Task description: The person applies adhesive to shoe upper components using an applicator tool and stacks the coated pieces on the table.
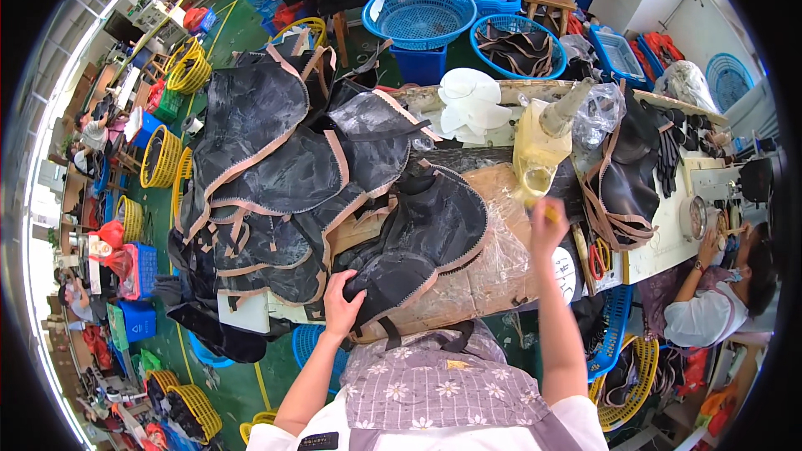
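My left hand (341, 305) pinches the near edge of a black leather-like piece (434, 225) with tan stitched edging, which lies on the worktable in front of me. My right hand (547, 230) is closed around something small and yellow, mostly hidden by the fingers. It is just below the round opening of a yellowish, glue-crusted plastic container (543, 146). To the left, a large heap of similar black pieces (276, 150) overlaps, their inner faces smeared whitish.
Brown board covered with clear film (489, 276) lies under the work. White cut shapes (470, 104) and a clear plastic bag (599, 113) lie beyond. Scissors with red handles (596, 260) rest at right, near a seated co-worker (710, 305). Blue baskets (420, 15) stand behind the table.
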{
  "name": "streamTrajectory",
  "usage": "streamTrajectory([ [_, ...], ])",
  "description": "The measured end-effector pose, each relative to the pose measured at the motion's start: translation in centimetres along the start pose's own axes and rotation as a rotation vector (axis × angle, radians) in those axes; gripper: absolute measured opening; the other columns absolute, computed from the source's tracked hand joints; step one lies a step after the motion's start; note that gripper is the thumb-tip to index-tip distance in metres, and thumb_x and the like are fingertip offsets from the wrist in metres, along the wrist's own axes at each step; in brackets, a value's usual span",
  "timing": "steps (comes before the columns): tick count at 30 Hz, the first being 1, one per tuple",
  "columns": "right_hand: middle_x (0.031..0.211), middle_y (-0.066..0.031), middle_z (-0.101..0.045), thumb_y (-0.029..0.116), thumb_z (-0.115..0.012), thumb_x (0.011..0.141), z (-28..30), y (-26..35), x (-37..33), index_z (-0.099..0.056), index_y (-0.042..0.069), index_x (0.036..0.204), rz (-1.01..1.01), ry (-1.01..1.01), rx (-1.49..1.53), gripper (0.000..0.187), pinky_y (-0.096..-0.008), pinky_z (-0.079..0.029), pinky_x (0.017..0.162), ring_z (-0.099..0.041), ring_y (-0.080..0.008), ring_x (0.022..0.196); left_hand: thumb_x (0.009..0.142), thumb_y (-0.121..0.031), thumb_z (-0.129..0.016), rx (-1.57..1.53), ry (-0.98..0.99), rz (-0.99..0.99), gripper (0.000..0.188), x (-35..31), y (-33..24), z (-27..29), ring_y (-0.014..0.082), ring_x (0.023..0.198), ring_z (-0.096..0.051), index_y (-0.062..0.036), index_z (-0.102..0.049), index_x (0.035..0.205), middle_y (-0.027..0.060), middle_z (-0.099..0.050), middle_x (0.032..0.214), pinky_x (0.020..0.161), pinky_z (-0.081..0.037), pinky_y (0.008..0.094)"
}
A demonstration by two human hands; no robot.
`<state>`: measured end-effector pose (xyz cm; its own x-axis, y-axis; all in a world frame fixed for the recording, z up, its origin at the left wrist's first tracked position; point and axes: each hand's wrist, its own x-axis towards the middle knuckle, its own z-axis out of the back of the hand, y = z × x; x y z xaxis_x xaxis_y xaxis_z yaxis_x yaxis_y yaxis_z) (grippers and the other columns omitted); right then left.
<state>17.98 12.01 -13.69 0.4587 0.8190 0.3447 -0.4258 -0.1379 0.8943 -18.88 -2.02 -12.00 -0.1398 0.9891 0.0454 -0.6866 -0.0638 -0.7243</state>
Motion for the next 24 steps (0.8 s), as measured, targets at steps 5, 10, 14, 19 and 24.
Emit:
streamTrajectory([
  [5,0.061,-0.0035,-0.056,0.015,-0.061,0.088,0.2,-2.2,5.4,-0.060,-0.001,0.084,-0.061,0.138,-0.199,0.017,-0.0245,-0.038,0.047,-0.048,-0.0099,0.051,0.071,0.002,-0.067,-0.585,0.065,0.310,0.050,-0.5,4.2,-1.6,0.0160,0.098,-0.056,-0.0042,-0.050,0.117,0.0087,-0.059,0.105,0.086,-0.045,0.0287],
  [10,0.085,-0.0044,-0.065,0.010,-0.060,0.087,-5.3,4.4,-6.6,-0.060,0.002,0.091,-0.310,0.647,0.464,0.009,-0.0235,-0.047,0.062,-0.058,-0.0091,0.068,0.076,0.006,-0.064,-0.719,0.095,0.539,0.042,-1.3,5.5,-1.6,0.0122,0.086,-0.060,0.0010,-0.050,0.115,0.0052,-0.063,0.094,0.079,-0.047,0.0238],
  [14,0.081,-0.0074,-0.062,0.013,-0.063,0.085,-4.5,2.1,-11.0,-0.056,0.002,0.086,-0.369,0.830,0.155,0.013,-0.0267,-0.045,0.063,-0.056,-0.0108,0.072,0.077,0.007,-0.062,-0.773,0.017,0.494,0.037,-0.9,5.5,-1.6,0.0111,0.086,-0.061,0.0009,-0.053,0.112,0.0052,-0.064,0.095,0.077,-0.048,0.0224],
  [19,0.062,-0.0047,-0.051,0.011,-0.059,0.087,0.1,-1.7,1.3,-0.054,0.000,0.081,-0.026,0.085,-0.090,0.014,-0.0259,-0.040,0.053,-0.048,-0.0108,0.055,0.078,0.005,-0.061,-0.891,0.041,0.531,0.038,-0.8,5.2,-1.1,0.0118,0.087,-0.061,0.0011,-0.052,0.115,0.0054,-0.064,0.095,0.078,-0.048,0.0236],
  [24,0.051,-0.0058,-0.050,0.028,-0.060,0.089,0.0,-1.5,7.3,-0.060,0.001,0.075,-0.001,0.205,-0.277,0.031,-0.0273,-0.038,0.045,-0.048,-0.0109,0.046,0.086,-0.007,-0.056,-1.087,0.265,0.576,0.039,-0.6,5.4,-0.7,0.0138,0.098,-0.058,-0.0002,-0.049,0.124,0.0075,-0.061,0.109,0.087,-0.045,0.0268],
])
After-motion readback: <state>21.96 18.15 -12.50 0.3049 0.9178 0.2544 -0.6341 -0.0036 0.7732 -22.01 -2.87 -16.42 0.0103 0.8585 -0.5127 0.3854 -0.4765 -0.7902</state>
